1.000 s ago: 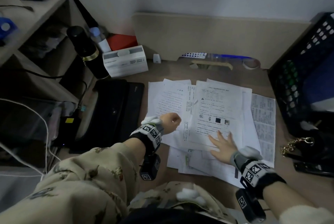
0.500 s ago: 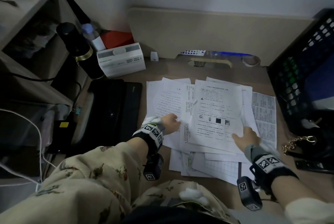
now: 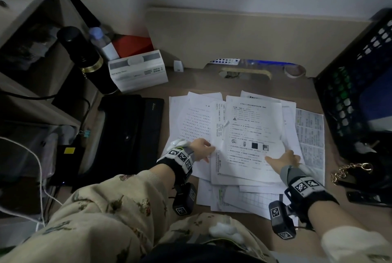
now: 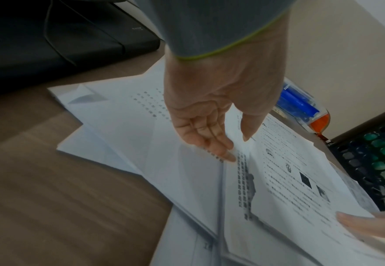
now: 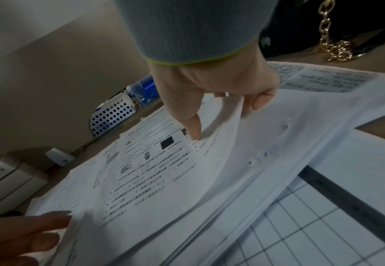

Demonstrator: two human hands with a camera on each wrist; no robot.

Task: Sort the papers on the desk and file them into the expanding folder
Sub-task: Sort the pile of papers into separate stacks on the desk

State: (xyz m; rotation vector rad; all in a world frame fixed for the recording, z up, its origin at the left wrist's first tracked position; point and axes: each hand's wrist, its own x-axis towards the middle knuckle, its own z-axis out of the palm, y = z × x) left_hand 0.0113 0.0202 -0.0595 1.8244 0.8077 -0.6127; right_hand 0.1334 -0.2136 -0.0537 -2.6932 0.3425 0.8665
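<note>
Overlapping white printed papers (image 3: 250, 135), top sheet w/ icons, rt edge lifted

White printed papers (image 3: 244, 135) lie overlapped in a loose heap, black expanding folder (image 3: 129, 133) flat just beside.

Floral beige sleeve (image 3: 101, 209); grey cuffs, tagged black wristbands.

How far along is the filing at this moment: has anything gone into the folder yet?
Done: nothing that shows. The papers lie in one loose overlapping spread on the desk, and the black expanding folder beside them looks closed. In hand: the right hand pinches the right edge of the top printed sheet and lifts it; the left hand rests at its left edge. Left: all of the sorting and filing.
</note>
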